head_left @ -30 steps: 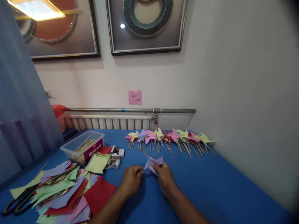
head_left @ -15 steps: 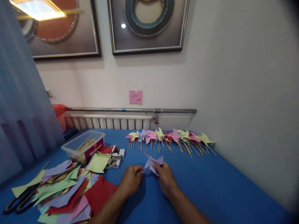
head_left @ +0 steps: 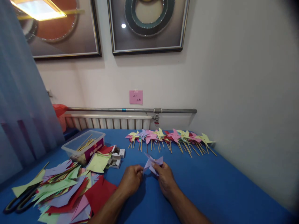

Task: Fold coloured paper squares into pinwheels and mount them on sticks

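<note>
Using the clear tub (head_left: 97,134) as landmark. Its purple label (head_left: 93,151) has pale characters, too small to read. Pink note (head_left: 136,97) on the wall, beyond tub and to its right: handwritten, looks like "252", second line unclear. Print on the small white boxes (head_left: 115,163), just right of tub: unreadable.

Lilac pinwheel (head_left: 151,164) is off the table, right of tub and nearer the wearer. Right hand (head_left: 166,179) pinches it near centre, thumb on top. Left hand (head_left: 130,180) is curled, fingertips pinching the left blade tip. Blades point away, right, left and back; no clear long axis.

Room: blue table (head_left: 210,183) stretches far right of tub, right edge slanting along the wall. Paper pile (head_left: 63,189), nearer than tub, reaches the left forearm. Pinwheel row (head_left: 174,135), right of tub, lines the far edge, sticks toward the wearer.
</note>
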Tool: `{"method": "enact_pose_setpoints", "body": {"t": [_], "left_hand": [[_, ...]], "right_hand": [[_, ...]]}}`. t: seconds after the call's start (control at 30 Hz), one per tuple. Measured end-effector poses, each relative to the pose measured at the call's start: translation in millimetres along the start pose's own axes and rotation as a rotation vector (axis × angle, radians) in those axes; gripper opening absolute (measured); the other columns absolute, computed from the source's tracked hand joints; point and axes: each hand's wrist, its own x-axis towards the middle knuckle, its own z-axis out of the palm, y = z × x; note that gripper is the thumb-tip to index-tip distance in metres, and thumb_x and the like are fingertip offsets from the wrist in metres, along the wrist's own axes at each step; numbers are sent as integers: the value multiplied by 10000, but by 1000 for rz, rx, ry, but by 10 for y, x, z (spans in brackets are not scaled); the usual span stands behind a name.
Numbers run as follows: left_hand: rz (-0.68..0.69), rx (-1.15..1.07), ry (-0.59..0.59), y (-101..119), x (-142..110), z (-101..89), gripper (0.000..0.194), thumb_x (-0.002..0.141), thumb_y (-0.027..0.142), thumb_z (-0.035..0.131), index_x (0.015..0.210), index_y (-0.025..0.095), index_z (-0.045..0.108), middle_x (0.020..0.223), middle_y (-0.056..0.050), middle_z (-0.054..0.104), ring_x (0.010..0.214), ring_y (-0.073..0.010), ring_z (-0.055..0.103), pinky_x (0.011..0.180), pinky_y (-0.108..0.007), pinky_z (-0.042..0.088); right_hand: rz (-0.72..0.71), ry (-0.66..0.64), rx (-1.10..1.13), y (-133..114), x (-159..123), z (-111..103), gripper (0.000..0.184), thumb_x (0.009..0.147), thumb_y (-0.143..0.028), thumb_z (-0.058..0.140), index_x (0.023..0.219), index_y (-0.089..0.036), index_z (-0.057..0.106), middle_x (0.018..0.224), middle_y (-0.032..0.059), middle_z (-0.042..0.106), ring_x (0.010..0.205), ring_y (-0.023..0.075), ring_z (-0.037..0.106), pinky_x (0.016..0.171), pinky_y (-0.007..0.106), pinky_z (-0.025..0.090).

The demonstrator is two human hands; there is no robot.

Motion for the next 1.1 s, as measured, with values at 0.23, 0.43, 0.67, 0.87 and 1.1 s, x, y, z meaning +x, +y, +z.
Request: {"method": "enact_pose_setpoints", "body": {"t": [0.23,0.43,0.67,0.87,1.1], "left_hand": [[38,15,-2,-49,9,18,266,884,159,482,826,146,742,650,7,613,621,-147,526,612,-252,353],[18,26,-2,-39,6,47,255,888,130,475,767,156,698,627,24,566,610,-136,495,617,-250,336],[65,96,42,13,-26,59,245,877,109,489,705,169,653,634,15,582,645,-145,516,643,-256,310],[72,95,43,29,-36,71,261,892,105,476,715,171,656,649,5,600,662,-153,537,659,-253,325],[65,90,50,0,-24,116,267,911,104,474,736,161,668,636,13,572,638,-143,515,637,-257,299]], "right_hand": [[-2,-4,-6,-2,-3,5,308,588,-356,923,799,-208,756,740,1,766,659,197,645,652,293,482],[-13,17,-13,37,29,-12,328,581,-371,924,812,-213,753,725,-5,756,671,204,651,673,301,495],[-24,20,-19,47,36,-20,327,588,-376,918,814,-213,747,731,0,757,659,199,646,664,300,493],[-45,22,-50,53,42,-30,313,606,-394,897,820,-219,749,739,10,761,667,214,658,669,311,499],[-72,43,-78,67,50,-52,290,631,-392,887,821,-222,750,747,9,762,675,206,655,663,304,493]]}}
